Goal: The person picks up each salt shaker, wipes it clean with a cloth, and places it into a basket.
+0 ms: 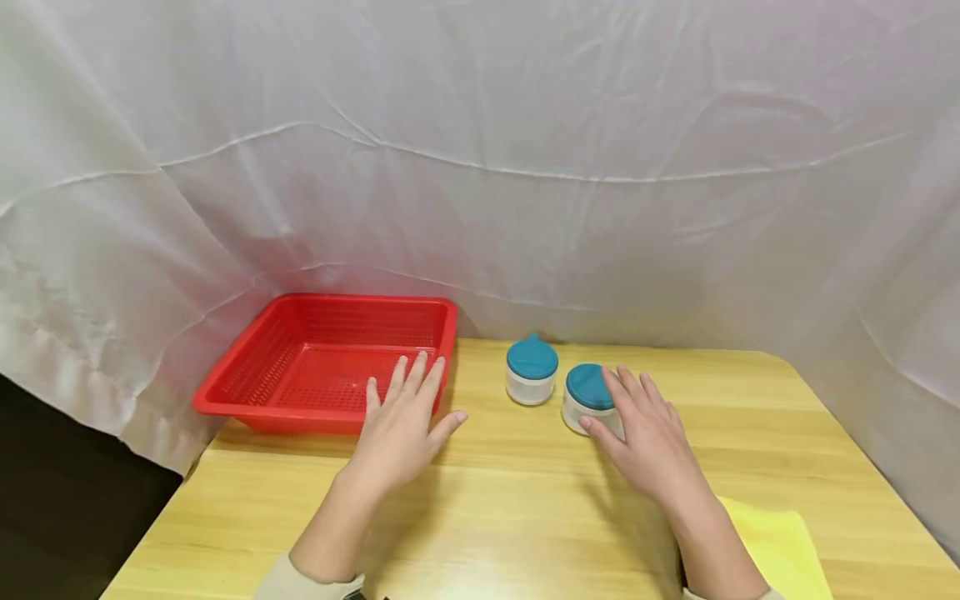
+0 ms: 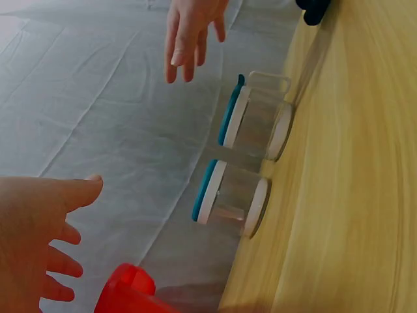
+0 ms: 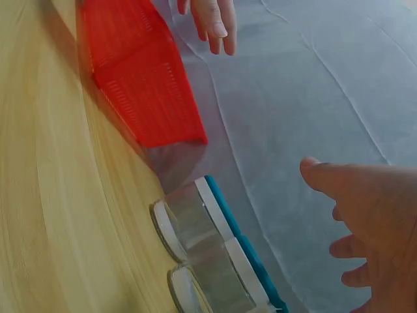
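Two jars [image 1: 531, 390] near the rear table edge [image 1: 705, 357], gap to basket [image 1: 285, 411]; left hand [image 1: 401, 429], right hand [image 1: 648, 442], fingers spread

A pale, satiny curtain [image 1: 525, 108] hangs behind the table [image 1: 510, 517] and round both sides, creased in long lines running across it (a faint pink tinge shows at upper right). The table has light, yellowish wood grain, a rounded far right corner and a soft glare toward the front. At lower left lies a black area [image 1: 60, 492], too dark to make out.

Table [image 1: 510, 508] (wood-grained) under basket [image 1: 292, 413], jars [image 1: 532, 363], cloth [image 1: 780, 546]
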Tool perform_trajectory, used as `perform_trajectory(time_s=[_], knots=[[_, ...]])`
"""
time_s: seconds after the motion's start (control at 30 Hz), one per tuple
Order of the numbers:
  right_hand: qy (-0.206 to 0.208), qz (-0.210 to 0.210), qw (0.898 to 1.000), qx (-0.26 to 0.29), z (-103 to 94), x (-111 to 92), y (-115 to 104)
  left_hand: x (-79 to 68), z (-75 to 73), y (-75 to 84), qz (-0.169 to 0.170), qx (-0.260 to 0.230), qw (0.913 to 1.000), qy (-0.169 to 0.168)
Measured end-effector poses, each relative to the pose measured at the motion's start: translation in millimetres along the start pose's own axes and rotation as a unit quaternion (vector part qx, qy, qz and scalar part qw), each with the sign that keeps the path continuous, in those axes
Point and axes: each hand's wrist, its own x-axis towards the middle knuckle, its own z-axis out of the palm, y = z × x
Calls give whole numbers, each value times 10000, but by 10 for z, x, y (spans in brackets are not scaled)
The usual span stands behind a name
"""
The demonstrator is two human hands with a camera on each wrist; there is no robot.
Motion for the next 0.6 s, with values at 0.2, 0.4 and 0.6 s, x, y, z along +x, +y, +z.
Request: perform_trajectory(time_s=[0.2, 0.4, 0.6], knots=[[88, 13, 9999, 96, -30, -23, 67, 36, 79, 102, 385, 16, 9992, 100], [160, -22, 9998, 71, -70, -102, 134, 71, 161, 253, 760, -280, 9967, -62], [78, 21, 10000, -33, -104, -185, 193, 161, 279, 413, 1076, -815, 9904, -293]])
